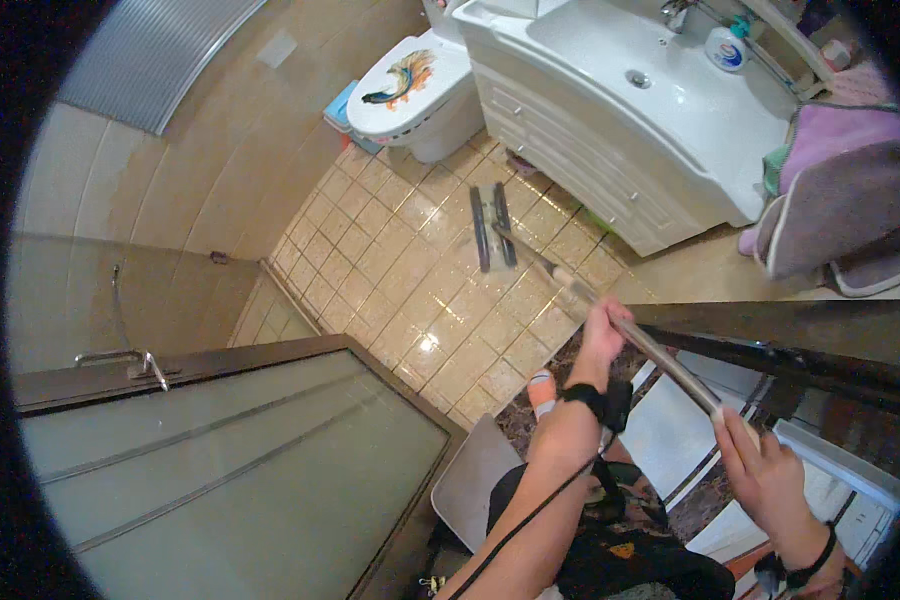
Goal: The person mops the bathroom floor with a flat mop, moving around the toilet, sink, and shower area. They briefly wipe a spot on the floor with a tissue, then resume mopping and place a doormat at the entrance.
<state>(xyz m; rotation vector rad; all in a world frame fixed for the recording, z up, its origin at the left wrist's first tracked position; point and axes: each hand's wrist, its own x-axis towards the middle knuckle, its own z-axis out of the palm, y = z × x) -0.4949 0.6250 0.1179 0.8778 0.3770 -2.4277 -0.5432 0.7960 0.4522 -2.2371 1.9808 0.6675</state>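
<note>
A long mop pole (667, 361) runs slantwise from my body down to the bathroom floor. My left hand (606, 328) is wrapped around its middle. Nearer the top end, my right hand (761, 469) grips the same pole. At the far end the flat mop head (493, 227), pale with two dark strips, rests on the wet tiled floor (390, 255). It lies between the toilet and the doorway, in front of the vanity cabinet. Both wrists wear black bands, and a cable runs along my left forearm.
A white toilet (412, 82) with a fish picture on its lid stands beside the white vanity cabinet (562, 142). Towels (840, 187) hang at the right. The framed glass door (247, 465) stands at the left, with a grey panel (476, 476) near my legs.
</note>
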